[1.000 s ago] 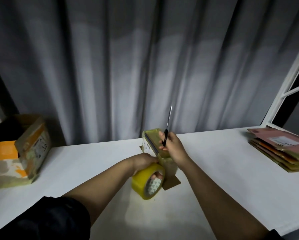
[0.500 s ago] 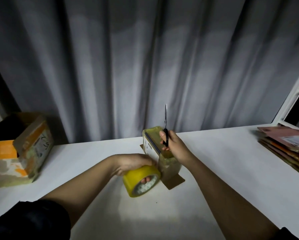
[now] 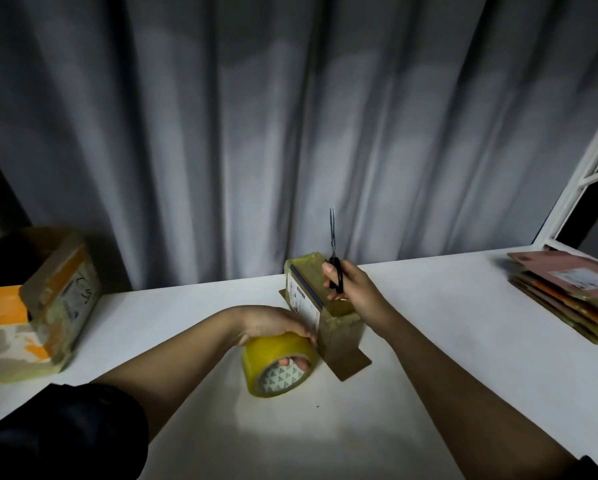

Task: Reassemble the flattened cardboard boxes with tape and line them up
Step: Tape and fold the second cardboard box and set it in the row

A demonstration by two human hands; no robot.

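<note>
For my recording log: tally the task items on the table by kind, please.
Assembled cardboard boxes: 2, the small box and the orange-patched box
Stack of flattened boxes: 1
Yellow tape roll: 1
Scissors: 1
Total: 5

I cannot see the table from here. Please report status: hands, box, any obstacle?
Left hand grips tape roll. Right hand holds scissors, blades up, resting on box. Box upright, one flap out. Nothing blocking.
</note>
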